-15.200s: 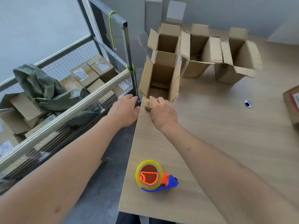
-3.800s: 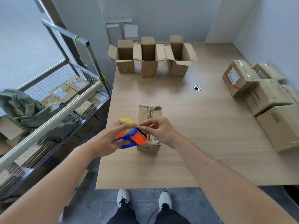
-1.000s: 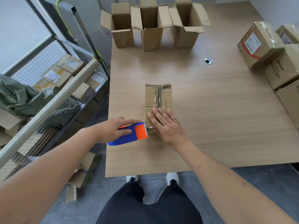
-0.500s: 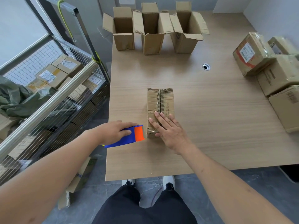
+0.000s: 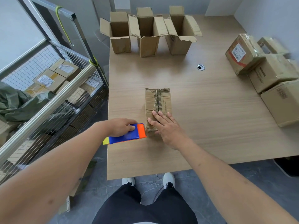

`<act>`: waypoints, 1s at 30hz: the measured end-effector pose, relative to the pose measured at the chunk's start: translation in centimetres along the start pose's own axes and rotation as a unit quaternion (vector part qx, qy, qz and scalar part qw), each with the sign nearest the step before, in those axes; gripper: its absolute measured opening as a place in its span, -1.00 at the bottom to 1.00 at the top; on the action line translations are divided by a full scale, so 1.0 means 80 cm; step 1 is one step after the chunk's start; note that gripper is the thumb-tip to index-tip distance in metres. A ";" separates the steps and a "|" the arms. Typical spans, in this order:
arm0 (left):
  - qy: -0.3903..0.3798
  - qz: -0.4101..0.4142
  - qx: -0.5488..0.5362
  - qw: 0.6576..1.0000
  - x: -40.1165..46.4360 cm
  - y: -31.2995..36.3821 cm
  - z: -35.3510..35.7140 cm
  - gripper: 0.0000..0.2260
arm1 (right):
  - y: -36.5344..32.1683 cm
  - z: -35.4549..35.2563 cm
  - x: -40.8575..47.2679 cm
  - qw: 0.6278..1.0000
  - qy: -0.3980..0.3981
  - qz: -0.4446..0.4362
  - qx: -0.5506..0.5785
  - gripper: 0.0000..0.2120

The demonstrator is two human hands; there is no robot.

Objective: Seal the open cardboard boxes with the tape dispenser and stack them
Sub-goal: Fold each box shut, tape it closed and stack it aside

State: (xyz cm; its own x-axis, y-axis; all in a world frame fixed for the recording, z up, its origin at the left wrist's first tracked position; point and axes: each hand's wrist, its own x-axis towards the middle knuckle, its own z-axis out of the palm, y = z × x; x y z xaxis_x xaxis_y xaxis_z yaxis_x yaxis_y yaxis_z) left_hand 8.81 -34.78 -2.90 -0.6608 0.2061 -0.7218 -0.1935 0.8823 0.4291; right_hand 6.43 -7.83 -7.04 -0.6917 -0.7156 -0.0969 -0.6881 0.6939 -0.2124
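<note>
Flaps closed, the small brown cardboard box lies mid-table under the flat right hand; the left hand grips the blue-and-orange tape dispenser beside it. Three open cardboard boxes stand behind, contents unseen.

Left hand curled — right hand flat

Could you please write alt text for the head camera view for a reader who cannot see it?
The left hand holds a tape dispenser against a closed box pressed flat by the right hand.
</note>
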 end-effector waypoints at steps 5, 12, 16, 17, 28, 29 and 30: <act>-0.011 -0.044 0.021 0.999 -0.018 -0.037 0.014 -0.64 | 0.005 -0.004 -0.005 0.999 -0.034 -0.008 -0.009 -0.43; 0.066 -0.007 -0.036 0.997 -0.037 -0.045 0.014 -0.63 | -0.038 -0.011 0.001 0.997 0.003 0.074 0.013 -0.36; 0.079 0.041 -0.058 0.994 -0.051 -0.042 0.005 -0.62 | -0.058 -0.013 0.013 0.993 0.007 0.117 -0.002 -0.32; 0.082 0.052 -0.066 0.993 -0.054 -0.041 0.004 -0.61 | -0.057 -0.014 0.012 0.993 0.004 0.117 -0.001 -0.31; 0.106 0.134 -0.232 0.958 -0.080 -0.035 0.003 -0.58 | -0.012 -0.038 -0.007 0.999 -0.030 0.021 -0.020 -0.11; 0.103 0.132 -0.233 0.958 -0.083 -0.038 0.001 -0.58 | -0.014 -0.037 -0.003 0.999 -0.033 0.029 -0.032 -0.09; 0.103 0.130 -0.232 0.958 -0.086 -0.042 -0.001 -0.58 | -0.019 -0.037 0.003 0.997 -0.036 0.041 -0.048 -0.07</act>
State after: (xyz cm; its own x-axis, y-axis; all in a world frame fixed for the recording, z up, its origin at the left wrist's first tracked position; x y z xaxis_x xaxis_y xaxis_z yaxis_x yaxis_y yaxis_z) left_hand 13.95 -39.19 0.69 -0.8499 0.2639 -0.4561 -0.2735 0.5188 0.8100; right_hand 6.62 -8.83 -3.85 -0.7311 -0.6582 -0.1796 -0.6504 0.7519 -0.1082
